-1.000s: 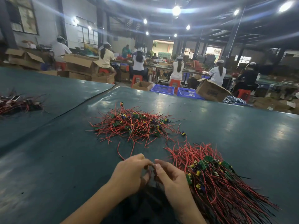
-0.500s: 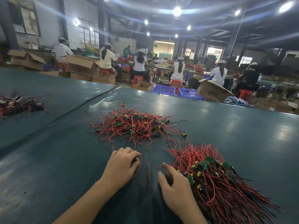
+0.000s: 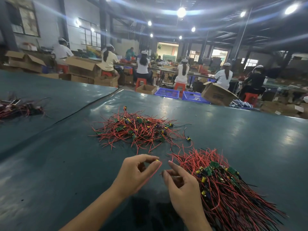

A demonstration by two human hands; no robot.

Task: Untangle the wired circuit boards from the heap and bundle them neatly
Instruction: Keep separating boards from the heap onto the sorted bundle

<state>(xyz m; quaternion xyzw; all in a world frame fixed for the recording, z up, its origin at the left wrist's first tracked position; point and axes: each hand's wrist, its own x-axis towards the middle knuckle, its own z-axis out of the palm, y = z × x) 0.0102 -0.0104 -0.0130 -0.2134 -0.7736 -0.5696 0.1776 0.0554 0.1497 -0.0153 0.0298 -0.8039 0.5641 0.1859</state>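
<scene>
1. Because tangled wires need room to be drawn apart, the dark green worktable [image 3: 66, 172] gives a broad flat surface across the lower two thirds of the frame, and everything of the task lies on it.
2. At lower right, just beside the right hand, lies the sorted bundle [image 3: 233, 202]. Its red and black wires run roughly parallel and fan toward the corner, with green boards and yellow capacitors gathered at the end nearest the hand. It probably sits there so that each freed piece can be laid on with a short reach.
3. In the centre of the frame, beyond both hands, sits the tangled heap [image 3: 138, 130]. Its red wires cross every way, with small green boards and yellow parts scattered through them. It looks like the supply not yet worked.
4. At the left edge, well apart from the rest, lies a smaller dark pile [image 3: 18, 108], too far off to tell its make-up.
5. At lower centre the left hand [image 3: 135, 175] pinches one wired board [image 3: 157, 160] between thumb and forefinger, the other fingers curled behind. It seems lifted off the table, likely so the wire hangs free.
6. Just right of it, the right hand [image 3: 181, 187] stretches its forefinger toward that piece, thumb beneath, remaining fingers loosely bent. Whether it has hold of a wire I cannot tell.
7. Only a yellow capacitor shows of the pinched piece, and its thin red lead [image 3: 152, 172] trails slack across the left palm.
</scene>
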